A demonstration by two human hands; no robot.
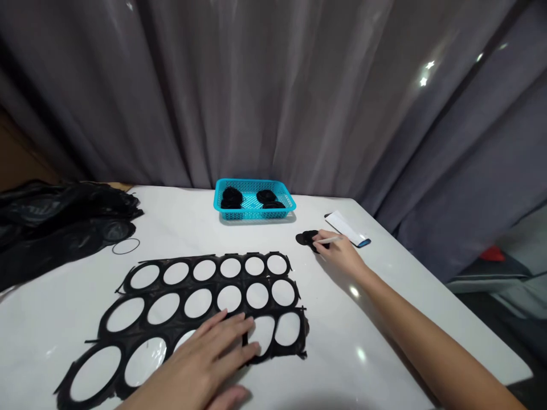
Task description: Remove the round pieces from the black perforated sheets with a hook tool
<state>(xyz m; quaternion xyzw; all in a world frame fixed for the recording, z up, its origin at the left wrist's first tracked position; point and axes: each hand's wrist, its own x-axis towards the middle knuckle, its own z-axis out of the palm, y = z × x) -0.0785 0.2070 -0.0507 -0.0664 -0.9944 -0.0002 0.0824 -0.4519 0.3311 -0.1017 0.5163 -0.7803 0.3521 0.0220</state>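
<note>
My left hand (213, 359) lies with its fingers spread on a black sheet with rows of round cut-outs (179, 289). White tabletop shows through the holes. Further right, my right hand (339, 253) pinches a slim white stick-like tool (330, 240); its exact kind does not show. Under those fingertips are small black round pieces (304, 238), partly covered by the hand.
A turquoise plastic basket (255, 214) holding black pieces stands at the table's back, before a grey curtain (256, 85). A phone-like object with a white sheet (348, 229) lies beyond my right hand. Black plastic (55, 228) is heaped at left, near a thin black ring (126, 253).
</note>
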